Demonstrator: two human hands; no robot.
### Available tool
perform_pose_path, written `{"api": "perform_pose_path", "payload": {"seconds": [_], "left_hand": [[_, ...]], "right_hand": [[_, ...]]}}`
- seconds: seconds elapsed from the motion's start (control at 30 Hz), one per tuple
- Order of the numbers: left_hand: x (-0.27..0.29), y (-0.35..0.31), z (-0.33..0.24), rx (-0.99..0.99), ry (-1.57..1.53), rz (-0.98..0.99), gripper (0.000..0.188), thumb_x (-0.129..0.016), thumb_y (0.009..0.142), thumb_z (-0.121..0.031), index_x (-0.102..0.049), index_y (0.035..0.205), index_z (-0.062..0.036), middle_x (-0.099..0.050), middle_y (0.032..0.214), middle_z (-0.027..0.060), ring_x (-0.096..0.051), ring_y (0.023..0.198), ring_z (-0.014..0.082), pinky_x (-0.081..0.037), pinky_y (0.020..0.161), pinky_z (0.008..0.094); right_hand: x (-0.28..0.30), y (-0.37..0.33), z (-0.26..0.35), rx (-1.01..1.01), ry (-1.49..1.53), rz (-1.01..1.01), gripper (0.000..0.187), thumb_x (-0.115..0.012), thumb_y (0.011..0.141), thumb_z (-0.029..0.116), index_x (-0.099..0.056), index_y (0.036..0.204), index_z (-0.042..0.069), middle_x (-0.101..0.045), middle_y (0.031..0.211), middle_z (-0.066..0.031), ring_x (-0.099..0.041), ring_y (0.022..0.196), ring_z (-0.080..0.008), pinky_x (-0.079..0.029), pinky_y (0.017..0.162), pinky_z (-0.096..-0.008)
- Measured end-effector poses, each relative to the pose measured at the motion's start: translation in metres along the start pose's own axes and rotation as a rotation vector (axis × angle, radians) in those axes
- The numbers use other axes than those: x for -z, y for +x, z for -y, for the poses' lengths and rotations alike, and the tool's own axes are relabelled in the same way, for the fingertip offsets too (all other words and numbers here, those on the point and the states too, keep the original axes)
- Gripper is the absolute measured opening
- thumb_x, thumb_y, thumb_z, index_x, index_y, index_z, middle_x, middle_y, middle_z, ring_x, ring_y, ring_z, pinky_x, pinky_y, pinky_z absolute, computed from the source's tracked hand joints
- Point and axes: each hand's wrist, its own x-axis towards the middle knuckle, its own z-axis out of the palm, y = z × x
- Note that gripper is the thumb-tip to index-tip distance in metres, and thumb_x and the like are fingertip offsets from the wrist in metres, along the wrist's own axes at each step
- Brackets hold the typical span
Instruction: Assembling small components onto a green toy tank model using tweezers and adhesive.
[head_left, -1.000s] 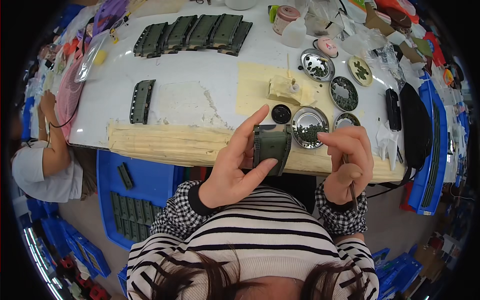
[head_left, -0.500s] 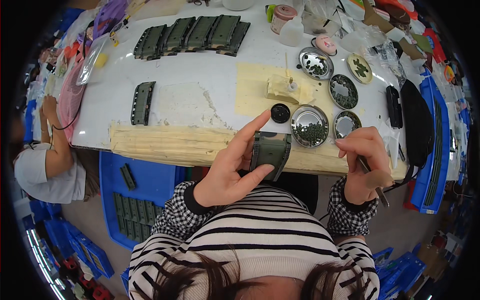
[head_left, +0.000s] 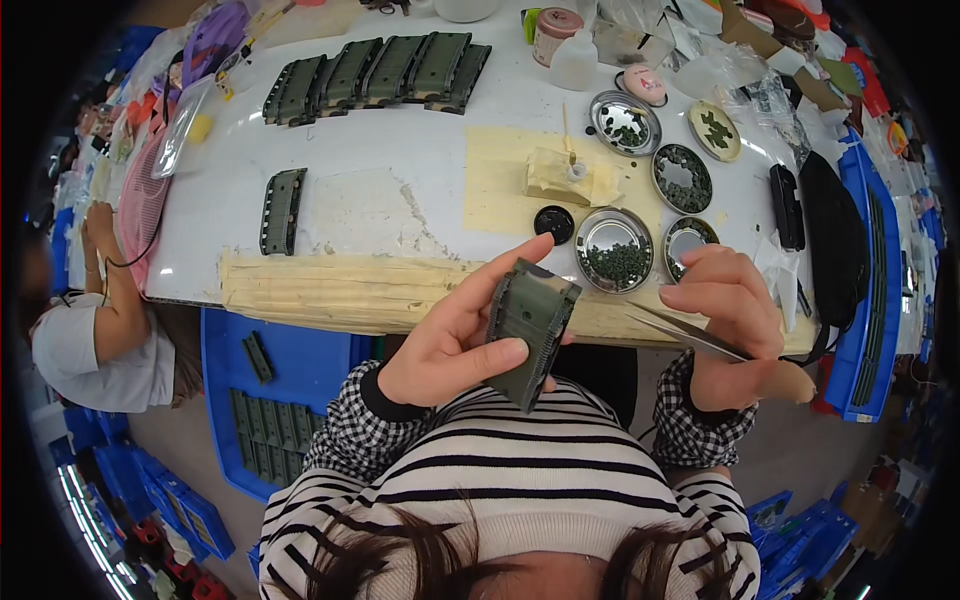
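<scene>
A dark green, camouflage-patterned plastic part [head_left: 530, 318] with ridged edges rests tilted in my left hand [head_left: 455, 345], the thumb across its face. My right hand [head_left: 735, 320] grips metal tweezers [head_left: 690, 333], their tips pointing left toward the green part but apart from it. Just beyond both hands stand a round metal dish [head_left: 614, 250] of small green pieces and another metal dish [head_left: 690, 240]. A small black round lid [head_left: 553, 225] lies beyond my left fingertips. Farther off is a paper-wrapped block [head_left: 570, 178] with a thin stick at it.
More green parts [head_left: 390, 72] stand in a row at the back left, and a single one [head_left: 283, 211] lies nearer. A blue bin [head_left: 225, 340] of green parts is below the table's left edge. Another person [head_left: 100, 340] sits at far left. A black case [head_left: 787, 207] lies right.
The green part has turned and tilted in my left hand, coming slightly nearer to me. The tweezers have swung round in my right hand, so their tips now point left.
</scene>
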Motion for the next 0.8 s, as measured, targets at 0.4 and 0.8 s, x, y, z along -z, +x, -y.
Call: {"api": "perform_pose_path", "payload": {"seconds": [0.4,0.8], "left_hand": [[0.032,0.012,-0.005,0.217,-0.428,0.185,0.08,-0.055,0.079,-0.01,-0.015,0.142,0.0178,-0.063,0.071,0.0203,-0.059,0.041,0.0184,-0.046,0.033,0.0224],[0.045,0.014,0.001,0.276,-0.549,0.287,0.082,-0.057,0.079,-0.009,-0.012,0.142,0.0191,-0.063,0.068,0.0229,-0.061,0.042,0.0219,-0.047,0.033,0.0247]], "right_hand": [[-0.001,0.012,0.004,-0.007,0.102,0.325,0.038,-0.084,0.065,0.01,-0.071,0.1,0.003,-0.071,0.091,-0.0133,-0.07,0.084,-0.0251,-0.056,0.072,-0.0304],[-0.011,0.025,0.001,0.137,0.138,0.45,0.033,-0.081,0.068,0.011,-0.07,0.097,0.0,-0.071,0.09,-0.0118,-0.07,0.084,-0.0255,-0.058,0.08,-0.039]]}}
